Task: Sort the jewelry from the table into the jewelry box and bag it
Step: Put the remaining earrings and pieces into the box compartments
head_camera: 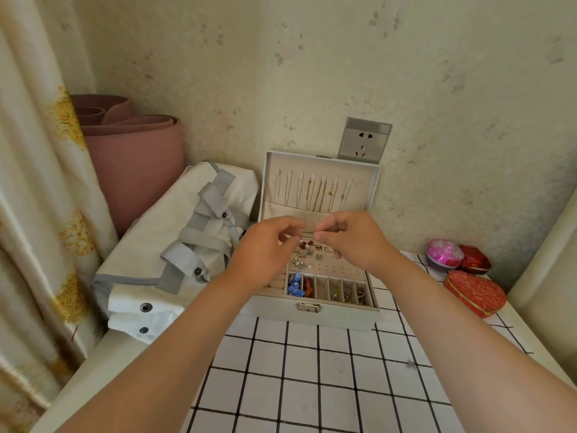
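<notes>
- Nearest me is the desk [312, 385] under its black-and-white checked cloth, with both forearms reaching across it; one small silvery trinket [411, 364] lies loose on the cloth to the right, well apart from everything else
- The jewelry box [312, 317] sits at the back of the desk, its lid [371, 189] upright against the wall; chains [318, 195] hang in a row inside the lid; earrings dot the perforated panel, and the front compartments hold blue, red and metallic pieces
- My left hand [265, 254] hovers over the box's left side, thumb and forefinger curled toward each other; I cannot tell whether its grip holds anything, the tips being too small to read
- My right hand [352, 239] hangs just beside it over the earring panel, fingertips drawn together the same way; its grip I cannot tell either
- The white bag [150, 254] with grey straps lies left of the box, touching it
- A red heart-shaped tin [474, 292] rests to the right
</notes>
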Motion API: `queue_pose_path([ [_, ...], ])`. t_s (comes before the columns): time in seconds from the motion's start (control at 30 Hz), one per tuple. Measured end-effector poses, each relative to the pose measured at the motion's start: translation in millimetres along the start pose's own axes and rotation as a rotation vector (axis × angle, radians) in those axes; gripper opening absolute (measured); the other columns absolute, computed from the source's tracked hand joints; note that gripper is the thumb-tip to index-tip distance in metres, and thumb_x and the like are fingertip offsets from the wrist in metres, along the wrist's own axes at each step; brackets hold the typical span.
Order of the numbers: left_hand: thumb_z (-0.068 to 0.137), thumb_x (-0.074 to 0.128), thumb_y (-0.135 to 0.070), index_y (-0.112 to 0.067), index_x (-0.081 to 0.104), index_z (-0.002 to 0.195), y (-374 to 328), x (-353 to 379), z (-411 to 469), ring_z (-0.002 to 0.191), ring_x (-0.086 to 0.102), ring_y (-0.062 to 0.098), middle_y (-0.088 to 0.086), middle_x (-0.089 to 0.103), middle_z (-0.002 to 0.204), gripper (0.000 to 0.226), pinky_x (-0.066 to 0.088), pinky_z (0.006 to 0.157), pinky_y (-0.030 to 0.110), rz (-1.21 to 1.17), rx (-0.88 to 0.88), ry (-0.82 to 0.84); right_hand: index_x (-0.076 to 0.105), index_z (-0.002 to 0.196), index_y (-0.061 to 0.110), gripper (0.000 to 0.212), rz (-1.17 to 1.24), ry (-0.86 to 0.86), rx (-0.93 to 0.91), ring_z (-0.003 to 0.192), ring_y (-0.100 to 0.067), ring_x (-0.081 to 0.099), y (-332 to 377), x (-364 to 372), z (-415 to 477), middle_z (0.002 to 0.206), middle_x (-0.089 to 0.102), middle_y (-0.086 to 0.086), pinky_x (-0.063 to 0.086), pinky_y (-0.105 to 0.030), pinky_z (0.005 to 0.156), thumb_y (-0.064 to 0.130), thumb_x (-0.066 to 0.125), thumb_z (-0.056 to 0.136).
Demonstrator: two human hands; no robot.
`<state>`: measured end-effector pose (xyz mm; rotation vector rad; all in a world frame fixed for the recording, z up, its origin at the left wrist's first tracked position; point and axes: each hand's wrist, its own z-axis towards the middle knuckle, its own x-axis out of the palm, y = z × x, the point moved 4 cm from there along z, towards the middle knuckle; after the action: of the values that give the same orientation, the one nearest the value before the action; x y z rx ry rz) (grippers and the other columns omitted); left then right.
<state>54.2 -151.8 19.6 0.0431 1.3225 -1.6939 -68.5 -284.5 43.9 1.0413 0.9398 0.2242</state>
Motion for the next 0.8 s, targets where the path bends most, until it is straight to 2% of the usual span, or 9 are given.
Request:
queue_pose_path([
  [0.07,0.093,0.066,-0.023,-0.030,0.070,0.110,-3,0,1,0.088,0.062,-0.001,-0.015,0.070,0.093,0.020,0.046,0.081,0.012,-0.122,-0.057,0.006,0.072,0.099,0.022,0.023,0.008,-0.011,-0.032,0.054,0.007,0.058,8,2,2,0.088,0.071,-0.003,0.047,-0.016,0.058,0.017,0.084,0.079],
  [0.2,0.091,0.068,-0.027,-0.026,0.074,0.098,-8,3,1,0.079,0.066,0.003,-0.008,0.073,0.087,0.010,0.053,0.082,0.026,-0.311,-0.142,0.005,0.069,0.111,0.024,0.036,-0.167,-0.036,-0.187,0.056,0.009,0.054,23,5,2,0.084,0.069,0.002,0.040,-0.008,0.059,0.013,0.082,0.079],
  [0.4,0.090,0.068,-0.029,-0.022,0.074,0.094,-6,4,0,0.071,0.065,0.001,-0.004,0.075,0.085,0.010,0.053,0.078,0.025,-0.359,-0.241,-0.033,0.068,0.120,0.025,0.041,-0.353,-0.008,-0.305,0.065,0.013,0.056,41,11,-4,0.080,0.067,0.012,0.046,-0.014,0.074,0.011,0.079,0.083],
  [0.57,0.092,0.067,-0.021,-0.025,0.073,0.085,-7,-4,-1,0.064,0.062,-0.001,-0.006,0.074,0.078,0.010,0.045,0.056,0.010,-0.412,-0.262,-0.114,0.073,0.114,0.020,0.036,-0.138,-0.002,-0.174,0.055,0.013,0.056,33,11,-1,0.091,0.073,0.009,0.043,-0.007,0.055,0.009,0.082,0.080],
  [0.63,0.090,0.069,-0.022,-0.027,0.074,0.084,-7,-5,-2,0.063,0.063,-0.001,-0.007,0.074,0.074,0.010,0.044,0.053,0.010,-0.446,-0.278,-0.119,0.076,0.105,0.017,0.029,-0.060,-0.019,-0.137,0.059,0.012,0.060,29,9,0,0.088,0.074,0.008,0.046,-0.007,0.059,0.012,0.084,0.078],
  [0.73,0.091,0.068,-0.024,-0.028,0.074,0.086,-6,-1,-3,0.067,0.066,0.001,-0.006,0.075,0.078,0.009,0.045,0.057,0.011,-0.441,-0.299,-0.109,0.079,0.098,0.016,0.023,0.028,-0.017,-0.084,0.075,0.005,0.068,22,8,-1,0.087,0.076,0.007,0.054,-0.014,0.074,0.013,0.085,0.076],
  [0.8,0.093,0.065,-0.027,-0.029,0.074,0.090,-6,3,-3,0.071,0.067,0.001,-0.008,0.076,0.082,0.010,0.047,0.063,0.014,-0.416,-0.292,-0.081,0.080,0.094,0.016,0.017,0.077,-0.017,-0.063,0.070,0.002,0.068,18,8,-1,0.085,0.077,0.005,0.054,-0.016,0.069,0.012,0.083,0.078],
])
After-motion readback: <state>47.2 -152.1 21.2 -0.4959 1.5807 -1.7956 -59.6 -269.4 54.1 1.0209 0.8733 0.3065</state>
